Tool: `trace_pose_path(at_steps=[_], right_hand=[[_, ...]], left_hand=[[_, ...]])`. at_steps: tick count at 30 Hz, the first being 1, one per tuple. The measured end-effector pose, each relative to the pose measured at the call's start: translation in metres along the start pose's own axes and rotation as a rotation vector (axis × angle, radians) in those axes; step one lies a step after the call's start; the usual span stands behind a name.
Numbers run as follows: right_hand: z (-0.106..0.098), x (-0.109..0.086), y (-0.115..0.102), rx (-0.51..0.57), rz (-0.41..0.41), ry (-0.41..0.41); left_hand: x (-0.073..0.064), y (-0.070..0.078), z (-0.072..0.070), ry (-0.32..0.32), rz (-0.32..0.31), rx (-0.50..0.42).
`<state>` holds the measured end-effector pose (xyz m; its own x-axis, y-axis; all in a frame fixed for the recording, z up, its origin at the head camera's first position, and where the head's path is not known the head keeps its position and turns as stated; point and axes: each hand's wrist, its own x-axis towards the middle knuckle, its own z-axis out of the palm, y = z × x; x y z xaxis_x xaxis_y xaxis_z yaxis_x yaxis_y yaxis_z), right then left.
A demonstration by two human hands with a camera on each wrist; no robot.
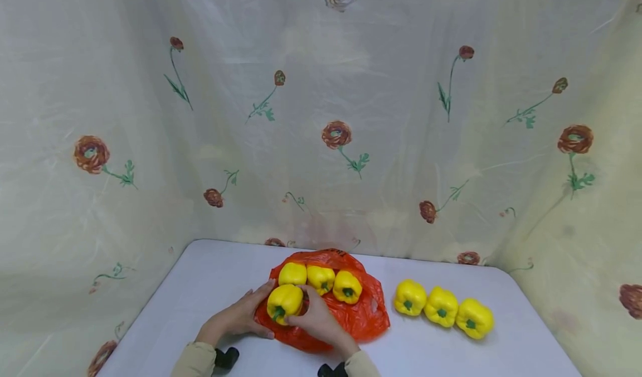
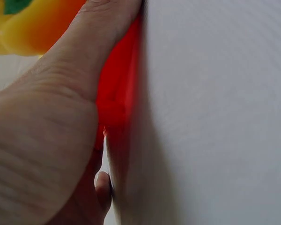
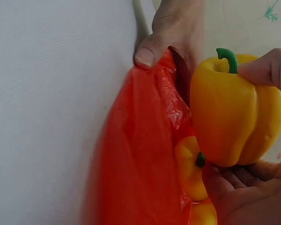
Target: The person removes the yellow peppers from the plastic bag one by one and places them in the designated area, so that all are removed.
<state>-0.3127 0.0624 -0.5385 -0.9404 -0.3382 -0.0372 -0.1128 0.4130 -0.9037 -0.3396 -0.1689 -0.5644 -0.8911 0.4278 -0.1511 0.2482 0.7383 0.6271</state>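
My right hand (image 1: pixel 318 318) holds a yellow bell pepper (image 1: pixel 284 300) over the left part of a red plastic bag (image 1: pixel 363 315). In the right wrist view, the thumb lies by the green stem of this pepper (image 3: pixel 229 112) and the fingers support its underside. The left hand (image 1: pixel 241 314) grips the bag's left edge, its thumb (image 3: pixel 147 56) on the red plastic. Three more yellow peppers lie in the bag's opening: one at left (image 1: pixel 292 273), one in the middle (image 1: pixel 321 279) and one at right (image 1: pixel 347 286).
To the right of the bag, three yellow peppers stand in a slanting row on the white table (image 1: pixel 431 360): a left one (image 1: pixel 410 297), a middle one (image 1: pixel 441 306) and a right one (image 1: pixel 474 318). A flowered curtain (image 1: pixel 391 170) hangs around the table's back and sides.
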Motion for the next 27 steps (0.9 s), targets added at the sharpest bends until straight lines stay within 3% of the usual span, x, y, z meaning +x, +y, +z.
trace_pose_path(at_steps=[10,20,27], right_hand=[[-0.011,-0.009,-0.017,0.009,0.007,-0.042],[-0.030,-0.012,-0.021,-0.004,-0.040,-0.065],[-0.044,-0.013,-0.021,0.016,-0.029,-0.098]], left_hand=[[0.002,-0.002,0.001,0.001,-0.011,-0.001],[-0.001,0.003,0.000,0.001,-0.036,-0.013],[-0.003,0.005,-0.001,0.000,-0.033,-0.001]])
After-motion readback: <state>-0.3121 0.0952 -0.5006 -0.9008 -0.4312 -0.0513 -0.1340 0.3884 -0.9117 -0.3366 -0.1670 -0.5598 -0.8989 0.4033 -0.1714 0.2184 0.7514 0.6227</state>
